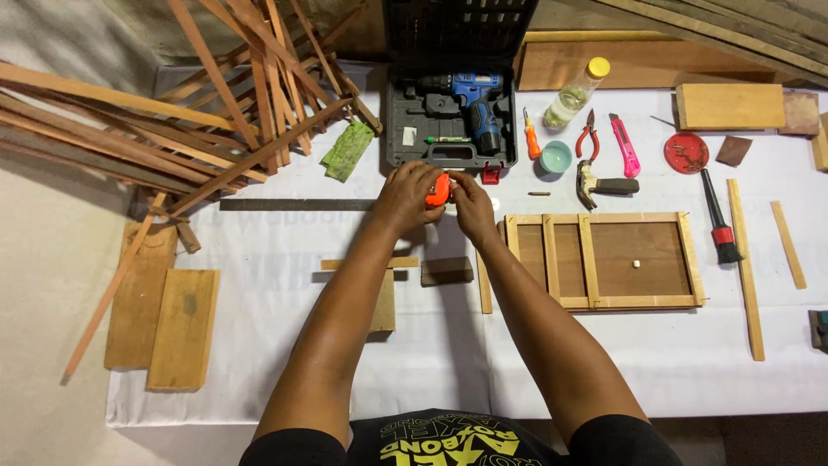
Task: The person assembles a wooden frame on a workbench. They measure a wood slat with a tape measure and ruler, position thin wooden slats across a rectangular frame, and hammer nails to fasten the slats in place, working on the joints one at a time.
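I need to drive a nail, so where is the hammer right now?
In the head view, the dark-handled hammer lies on the white table cover, right of the hands, just above the wooden frame and below the red-handled pliers.

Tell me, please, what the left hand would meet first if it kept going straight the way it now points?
Probably the open grey drill case: the left hand, sharing a small orange object with the right hand, points away from the body toward its front edge, though height is unclear.
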